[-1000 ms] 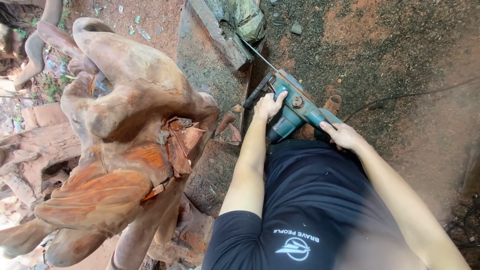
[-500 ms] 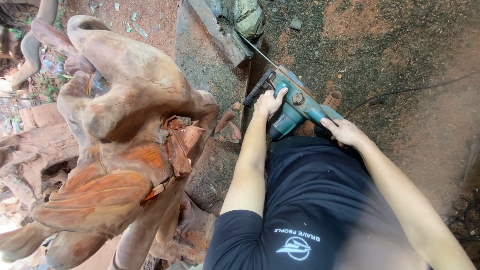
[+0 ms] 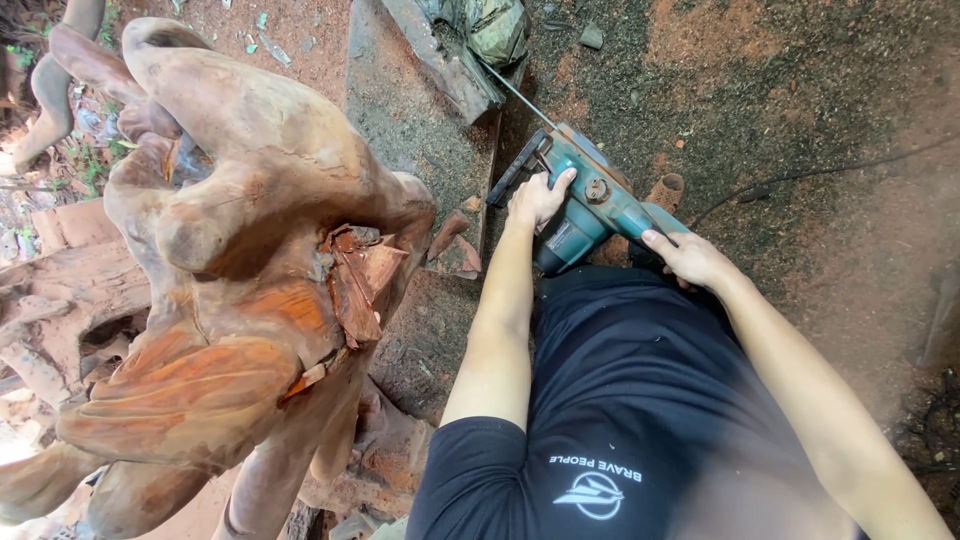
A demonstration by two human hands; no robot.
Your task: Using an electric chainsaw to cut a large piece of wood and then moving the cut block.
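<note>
Large carved wooden sculpture (image 3: pixel 240 290), reddish brown, smooth rounded lobes, with a patch of rough splintered wood on its right flank. Serves as the landmark here.

Right of the sculpture, bare dirt ground (image 3: pixel 820 120), dark brown with orange-red patches, strewn with small chips. Right of the sculpture and below it in frame, torso in a black shirt (image 3: pixel 640 410) with a small white emblem and lettering low on the chest. Just right of the sculpture's upper part, a flat grey-brown slab (image 3: pixel 405 110) lying on the ground. Left of the sculpture, pale gnarled root wood (image 3: pixel 60 300), partly hidden.

Right of the sculpture, past the slab, a teal power tool (image 3: pixel 590 205) with black handle parts, a round metal fitting on its side, and a thin metal bit slanting up and away toward a crumpled greenish bundle (image 3: pixel 495 30). Thin dark cord (image 3: pixel 800 175) trailing across the ground farther right.

Left hand (image 3: pixel 538 198), nearer the sculpture, wrapped tight around the black front grip of the tool. Right hand (image 3: pixel 690 260), farther from the sculpture, closed on the tool's rear handle, fingers partly hidden behind the body of the tool.
</note>
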